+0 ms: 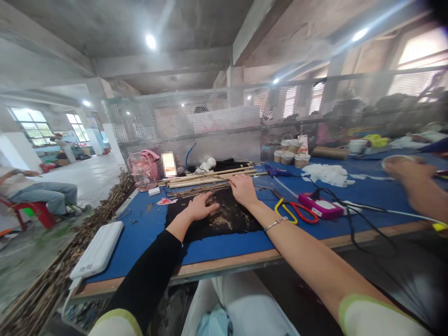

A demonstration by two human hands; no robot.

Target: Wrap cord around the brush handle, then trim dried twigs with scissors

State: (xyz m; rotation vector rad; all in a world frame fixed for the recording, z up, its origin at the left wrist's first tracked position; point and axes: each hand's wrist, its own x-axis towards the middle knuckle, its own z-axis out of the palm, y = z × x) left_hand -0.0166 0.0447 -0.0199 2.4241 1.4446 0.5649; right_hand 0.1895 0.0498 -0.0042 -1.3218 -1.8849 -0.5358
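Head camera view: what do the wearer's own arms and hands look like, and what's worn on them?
The left arm wears a long black sleeve to the wrist, under a pale short sleeve with green trim. The right arm has a matching green-trimmed cuff and a thin silvery bracelet at the wrist. The left hand and right hand are ungloved.

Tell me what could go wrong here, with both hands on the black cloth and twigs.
1. The scissors with yellow and red handles lie close to the forearm of the right hand; a sideways sweep might catch the blades.
2. The black cable from the flat pink box crosses the edge of the blue table and could snag.
3. The white ribbed rectangular pack sits at the table's left edge and may slide off.
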